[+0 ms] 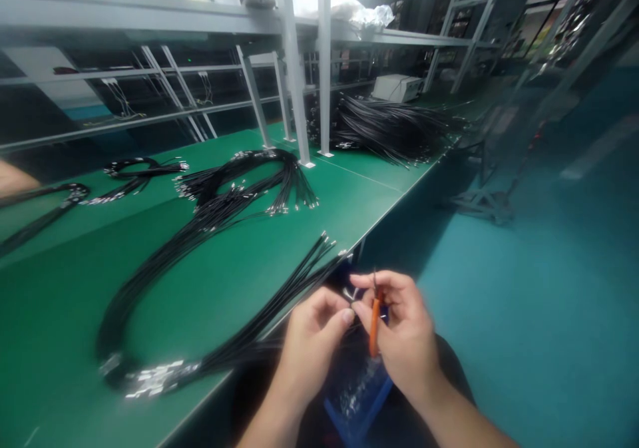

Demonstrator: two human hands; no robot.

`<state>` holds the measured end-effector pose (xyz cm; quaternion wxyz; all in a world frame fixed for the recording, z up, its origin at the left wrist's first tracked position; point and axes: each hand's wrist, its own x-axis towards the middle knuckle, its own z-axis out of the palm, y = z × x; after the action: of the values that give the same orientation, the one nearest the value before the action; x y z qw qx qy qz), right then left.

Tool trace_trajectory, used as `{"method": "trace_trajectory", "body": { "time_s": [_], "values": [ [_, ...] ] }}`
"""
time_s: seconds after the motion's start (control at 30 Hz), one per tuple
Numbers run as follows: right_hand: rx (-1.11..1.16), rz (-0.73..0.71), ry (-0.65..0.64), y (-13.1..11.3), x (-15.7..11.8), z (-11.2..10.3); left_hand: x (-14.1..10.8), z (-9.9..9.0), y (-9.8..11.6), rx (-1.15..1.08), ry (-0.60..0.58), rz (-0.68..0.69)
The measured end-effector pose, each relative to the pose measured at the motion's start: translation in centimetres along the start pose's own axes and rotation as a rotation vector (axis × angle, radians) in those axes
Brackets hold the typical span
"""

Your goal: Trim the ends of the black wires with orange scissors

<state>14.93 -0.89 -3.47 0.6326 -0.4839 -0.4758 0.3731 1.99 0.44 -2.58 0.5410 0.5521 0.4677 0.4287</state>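
My left hand [314, 341] is closed in a pinch at the end of a black cable, beyond the table's front edge. Small whitish strands [349, 293] stick up between the two hands. In my right hand [409, 335] is a pair of orange-handled cutters [374, 328], tip pointing up; that hand's thumb and fingers also come close to the cable end. A loose group of black cables [284, 295] with silver ends runs along the table edge beside my left hand. Below both hands is a blue bin [357, 418] with small bits in it, partly hidden.
A long bundle of black cables [134, 288] curves over the green table [54, 315]. Other coiled bundles [259, 168] lie behind it, and a large pile of cables [389, 125] sits beyond the white posts [299, 102]. Another person's arm [14, 178] shows at far left.
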Motion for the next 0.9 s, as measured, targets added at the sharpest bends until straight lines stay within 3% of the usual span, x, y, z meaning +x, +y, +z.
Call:
{"method": "trace_trajectory", "body": {
  "time_s": [0.27, 0.33, 0.43, 0.57, 0.77, 0.9],
  "values": [
    [0.45, 0.32, -0.03, -0.3, 0.8, 0.6, -0.1, -0.2, -0.1, -0.063, -0.022, 0.007],
    [0.406, 0.302, -0.004, -0.1, 0.6, 0.4, -0.1, -0.3, -0.2, -0.073, -0.011, -0.004],
    [0.184, 0.137, 0.073, 0.1, 0.1, -0.1, -0.1, -0.4, -0.2, -0.069, 0.002, -0.021],
    [0.006, -0.04, 0.017, -0.1, 0.0, -0.2, 0.0, -0.2, 0.0, -0.042, 0.006, 0.001],
    [0.261, 0.209, -0.041, -0.7, 1.0, 0.4, -0.1, -0.1, 0.0, -0.06, -0.006, -0.013],
    [0.412, 0.256, -0.068, -0.9, 1.0, 0.5, -0.3, -0.1, 0.1, -0.075, -0.005, 0.007]
  ]
}}
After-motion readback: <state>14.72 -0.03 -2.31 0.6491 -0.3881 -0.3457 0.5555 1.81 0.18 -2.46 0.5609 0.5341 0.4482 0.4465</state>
